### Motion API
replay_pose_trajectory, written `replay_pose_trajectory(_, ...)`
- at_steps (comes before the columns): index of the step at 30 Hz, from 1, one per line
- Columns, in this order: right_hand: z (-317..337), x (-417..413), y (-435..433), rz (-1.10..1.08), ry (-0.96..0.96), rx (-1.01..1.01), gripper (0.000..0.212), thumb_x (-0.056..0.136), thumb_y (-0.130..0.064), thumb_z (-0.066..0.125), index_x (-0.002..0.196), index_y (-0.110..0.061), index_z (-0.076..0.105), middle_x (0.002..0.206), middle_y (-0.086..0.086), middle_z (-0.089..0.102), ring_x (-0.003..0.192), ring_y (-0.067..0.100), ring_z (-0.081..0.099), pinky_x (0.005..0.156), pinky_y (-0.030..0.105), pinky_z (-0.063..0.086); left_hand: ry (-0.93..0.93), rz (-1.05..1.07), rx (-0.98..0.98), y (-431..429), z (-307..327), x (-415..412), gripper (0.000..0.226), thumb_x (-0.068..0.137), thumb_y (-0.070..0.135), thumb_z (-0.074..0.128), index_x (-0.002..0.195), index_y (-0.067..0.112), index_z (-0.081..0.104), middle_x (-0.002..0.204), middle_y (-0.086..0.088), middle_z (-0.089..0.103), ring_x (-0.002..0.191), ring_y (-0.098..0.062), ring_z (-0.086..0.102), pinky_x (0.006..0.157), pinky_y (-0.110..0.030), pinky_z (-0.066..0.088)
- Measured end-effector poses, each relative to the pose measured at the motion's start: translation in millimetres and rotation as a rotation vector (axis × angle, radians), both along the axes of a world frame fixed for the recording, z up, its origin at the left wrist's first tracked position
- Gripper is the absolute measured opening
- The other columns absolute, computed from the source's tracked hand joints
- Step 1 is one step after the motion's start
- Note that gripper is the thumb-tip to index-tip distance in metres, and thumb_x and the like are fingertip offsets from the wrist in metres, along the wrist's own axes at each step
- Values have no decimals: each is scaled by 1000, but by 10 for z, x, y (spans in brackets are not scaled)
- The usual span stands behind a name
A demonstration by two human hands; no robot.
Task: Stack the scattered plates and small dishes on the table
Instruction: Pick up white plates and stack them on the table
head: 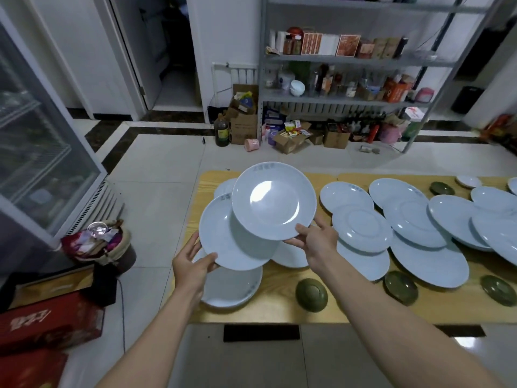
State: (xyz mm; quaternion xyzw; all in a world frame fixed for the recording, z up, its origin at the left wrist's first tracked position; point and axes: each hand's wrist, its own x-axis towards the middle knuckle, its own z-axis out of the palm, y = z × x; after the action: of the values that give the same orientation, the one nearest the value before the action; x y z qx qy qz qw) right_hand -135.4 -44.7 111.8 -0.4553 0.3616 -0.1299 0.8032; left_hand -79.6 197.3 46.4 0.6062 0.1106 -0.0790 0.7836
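My right hand [316, 242] grips the near rim of a pale blue plate [274, 200], held tilted above the left end of the wooden table [279, 312]. My left hand [193, 264] grips the edge of a second pale blue plate [223, 242], partly under the first. Below them another plate [232, 289] lies on the table. Several more pale blue plates, such as one upside down [361, 228], overlap to the right. Small dark green dishes [311, 294] [400, 287] [499, 289] lie upside down near the front edge.
A glass-door fridge [42, 152] stands at the left, with a full waste bin [103, 247] and red boxes [50, 323] on the floor. A metal shelf [349, 60] with bottles and cartons stands behind the table. White floor tiles lie between.
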Motion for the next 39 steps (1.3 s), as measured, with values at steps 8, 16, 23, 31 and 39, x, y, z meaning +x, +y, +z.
replay_pose_trajectory(8,-225,-147,171,32,90,17,68,90,12,60,150,-15,40,133,12,59,74,32,75,68,47,62,148,69,116,270,-441,-138,74,76,-20,67,140,14,53,126,-8,60,107,-29,64,77,-44,61)
replay_pose_trajectory(16,-457,-226,255,57,150,17,64,89,12,60,147,-10,43,128,17,63,79,33,74,67,43,62,249,60,241,315,-734,-155,68,81,-17,66,141,13,52,139,-4,56,117,-27,60,81,-55,57)
replay_pose_trajectory(23,-702,-224,436,111,228,18,64,89,14,59,147,-8,42,133,15,59,91,36,72,74,51,61,267,8,390,341,-819,-105,60,85,-10,66,140,8,51,139,-9,56,119,-29,59,81,-48,58)
replay_pose_trajectory(31,-1027,-193,727,186,372,-4,69,90,12,59,151,-9,36,133,19,60,82,35,73,66,48,62,199,-29,538,305,-872,-13,54,87,-7,64,138,9,56,133,-2,61,109,-20,60,53,-17,55)
replay_pose_trajectory(39,-1115,-65,828,232,415,-145,63,90,9,59,147,-12,44,136,11,58,80,31,74,67,46,62,154,-136,675,326,-930,25,26,83,1,55,88,22,70,87,12,73,86,-15,63,70,-16,39)
